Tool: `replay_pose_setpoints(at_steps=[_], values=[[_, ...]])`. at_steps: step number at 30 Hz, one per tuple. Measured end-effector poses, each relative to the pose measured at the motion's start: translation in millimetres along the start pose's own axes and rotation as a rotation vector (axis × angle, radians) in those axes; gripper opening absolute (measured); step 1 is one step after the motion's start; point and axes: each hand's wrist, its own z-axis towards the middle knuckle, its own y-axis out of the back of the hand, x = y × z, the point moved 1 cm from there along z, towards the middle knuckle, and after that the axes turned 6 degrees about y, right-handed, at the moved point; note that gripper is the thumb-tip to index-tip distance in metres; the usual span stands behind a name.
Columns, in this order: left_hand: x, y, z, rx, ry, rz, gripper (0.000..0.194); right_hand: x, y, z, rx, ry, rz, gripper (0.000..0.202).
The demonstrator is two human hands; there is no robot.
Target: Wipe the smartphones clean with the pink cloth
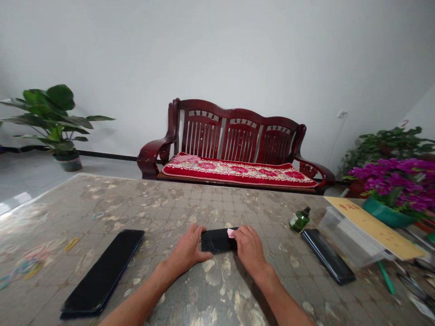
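Observation:
A black smartphone [217,241] lies flat on the table in front of me, its long side running left to right. My left hand [190,246] grips its left end, fingers at the far edge and thumb at the near edge. Over the right end of the screen, my right hand [249,246] pinches a small pink piece [231,233], cloth or paper; I cannot tell which. The right fingertips are partly hidden behind the hand.
A large black slab [105,271] lies left, with rubber bands [32,262] beyond it. On the right are a green bottle [300,219], a long black case [326,256], a clear plastic box [350,237] and purple flowers [397,181]. A wooden bench [238,136] stands behind the table.

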Motion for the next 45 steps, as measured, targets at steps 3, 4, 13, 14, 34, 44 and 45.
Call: replay_pose_setpoints(at_steps=[3,4,13,14,34,44,45], values=[[0,0.2,-1,0.003,0.0,-0.004,0.051,-8,0,5,0.004,-0.075,-0.035,0.027],[0,0.3,-1,0.002,-0.003,-0.01,0.051,-6,-1,5,0.001,-0.082,-0.038,0.027],[0,-0.3,-1,0.002,-0.001,-0.031,0.052,6,-2,2,0.01,0.051,0.006,0.024],[1,-0.5,-1,-0.001,-0.002,-0.029,0.052,2,-1,4,0.01,0.024,-0.006,0.025],[1,0.1,0,0.01,0.005,-0.027,0.053,18,-6,0,-0.013,0.068,-0.014,0.022],[4,-1.6,1,0.011,-0.01,-0.013,0.054,-8,0,4,-0.005,0.03,-0.011,0.024],[4,-1.1,1,0.012,-0.01,-0.016,0.054,-11,0,4,-0.007,0.017,-0.011,0.024]])
